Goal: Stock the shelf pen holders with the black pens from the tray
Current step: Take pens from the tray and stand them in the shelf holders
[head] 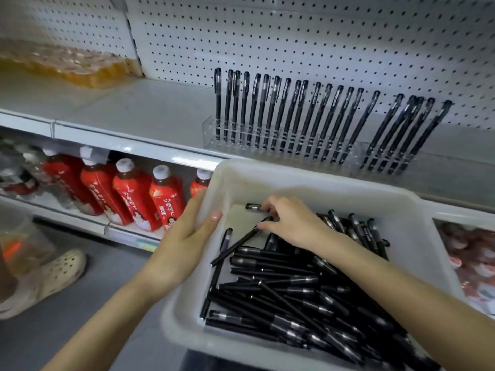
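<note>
A white plastic tray (308, 180) sits low in front of the shelf with a heap of black pens (289, 293) in it. My left hand (184, 242) grips the tray's left rim, thumb over the edge. Inside the tray, my right hand (292, 223) reaches into the far left corner, its fingers closed around black pens (253, 207) there. On the shelf above stands a clear pen holder (211, 135) with a row of black pens upright in it. To its right a second clear holder (417, 163) has several pens leaning.
White pegboard (294, 36) backs the shelf. Bare shelf surface (134, 105) lies left of the holders, with packed yellow goods (67, 62) at far left. Red bottles (134, 196) fill the lower shelf. A foot in a beige clog (53, 277) stands on the grey floor.
</note>
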`<state>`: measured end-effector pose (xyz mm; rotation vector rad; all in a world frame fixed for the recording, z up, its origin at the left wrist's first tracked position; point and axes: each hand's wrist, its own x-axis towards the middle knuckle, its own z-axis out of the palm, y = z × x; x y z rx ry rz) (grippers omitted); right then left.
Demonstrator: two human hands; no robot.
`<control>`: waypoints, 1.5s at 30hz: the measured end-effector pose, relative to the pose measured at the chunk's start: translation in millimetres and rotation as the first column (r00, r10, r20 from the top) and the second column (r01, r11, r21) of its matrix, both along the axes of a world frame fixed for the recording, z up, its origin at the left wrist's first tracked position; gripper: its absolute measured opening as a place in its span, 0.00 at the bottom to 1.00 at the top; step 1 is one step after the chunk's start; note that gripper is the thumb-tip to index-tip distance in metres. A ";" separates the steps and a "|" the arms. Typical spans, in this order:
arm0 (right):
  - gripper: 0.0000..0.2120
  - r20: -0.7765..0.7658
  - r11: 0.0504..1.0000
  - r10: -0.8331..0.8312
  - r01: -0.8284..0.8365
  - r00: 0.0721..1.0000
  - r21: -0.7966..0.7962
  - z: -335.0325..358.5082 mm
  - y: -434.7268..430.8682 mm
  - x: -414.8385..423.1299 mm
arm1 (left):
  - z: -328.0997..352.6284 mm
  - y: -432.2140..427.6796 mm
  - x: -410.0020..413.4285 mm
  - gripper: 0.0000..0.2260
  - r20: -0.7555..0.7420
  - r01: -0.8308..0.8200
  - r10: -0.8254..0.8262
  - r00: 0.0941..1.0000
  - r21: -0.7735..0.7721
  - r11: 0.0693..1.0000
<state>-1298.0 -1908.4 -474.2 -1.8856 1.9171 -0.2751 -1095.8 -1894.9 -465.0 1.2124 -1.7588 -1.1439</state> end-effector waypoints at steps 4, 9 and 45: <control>0.18 0.094 1.000 -0.019 0.018 0.995 0.016 -0.9 -1.6 6.9 | -2.4 -0.8 3.1 0.18 -0.048 -0.006 0.008 0.999 0.041 0.999; 0.18 -0.006 0.999 -0.036 0.036 0.999 -0.022 -5.0 -0.8 12.5 | -3.9 0.5 5.5 0.17 -0.085 -0.003 0.009 0.996 0.062 0.998; 0.14 0.156 0.998 -0.016 0.007 0.988 0.058 -20.1 8.3 43.1 | -0.4 2.8 3.3 0.12 -0.146 0.036 -0.028 0.989 0.052 0.998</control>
